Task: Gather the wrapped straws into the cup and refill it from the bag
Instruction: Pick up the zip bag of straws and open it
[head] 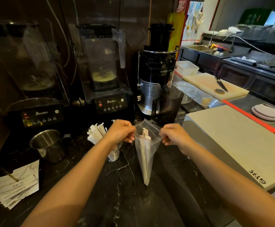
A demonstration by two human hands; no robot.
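A clear plastic bag [145,154] hangs above the black marble counter, with a bundle of paper-wrapped straws [145,134] inside, tops showing at its mouth. My left hand [121,132] pinches the bag's left top edge and my right hand [174,134] pinches its right top edge, holding the mouth apart. Behind my left wrist stands a glass cup [114,154] filled with wrapped straws [96,134] that fan out to the upper left. The cup's upper part is hidden by my arm.
A steel cup [49,145] stands at the left, a stack of paper slips [17,184] in front of it. Two blenders [109,104] and a juicer with a dark jug [166,105] line the back. A pale board [232,145] lies at the right.
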